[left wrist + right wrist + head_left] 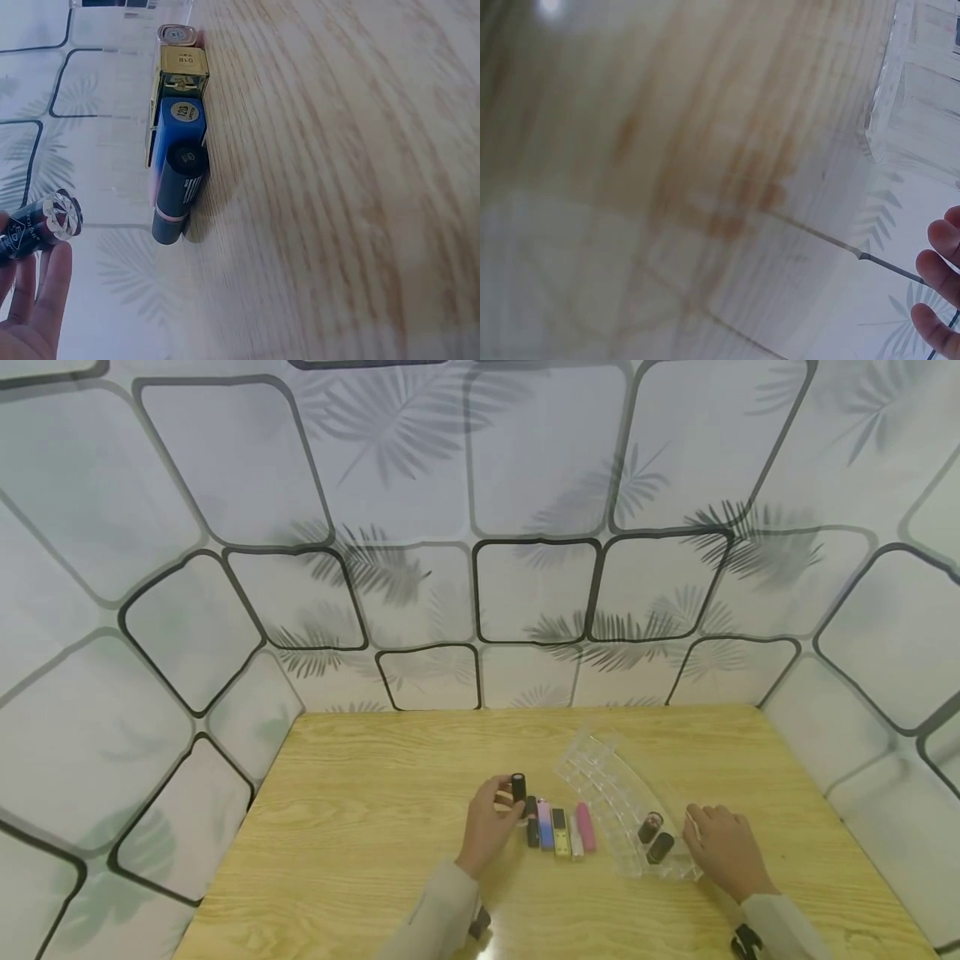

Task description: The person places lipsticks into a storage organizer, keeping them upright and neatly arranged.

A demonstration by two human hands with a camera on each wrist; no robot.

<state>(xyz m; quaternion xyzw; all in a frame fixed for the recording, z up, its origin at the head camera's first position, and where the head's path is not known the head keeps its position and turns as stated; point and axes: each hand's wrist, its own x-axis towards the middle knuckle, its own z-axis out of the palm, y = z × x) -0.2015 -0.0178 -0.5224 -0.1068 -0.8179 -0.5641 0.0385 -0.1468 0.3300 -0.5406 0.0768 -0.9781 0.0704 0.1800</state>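
Note:
My left hand (489,827) pinches a black lipstick tube (518,787) between thumb and fingers. In the left wrist view this lipstick tube (37,225) shows a clear faceted end. Just right of it lies a row on the table: a black tube (532,822), a blue and lilac one (545,825), a gold one (560,832), a pale slim one (576,837) and a pink one (586,827). Beside the right end of a clear curved organizer (611,793) is my right hand (723,847), its fingers loosely bent, holding nothing. Whether it touches the organizer I cannot tell.
Two dark lipsticks, one (650,827) behind the other (660,847), stand in the organizer's near end. A dark object (480,922) lies by my left sleeve. The wooden table (360,793) meets patterned cloth walls (420,593) at the back and sides.

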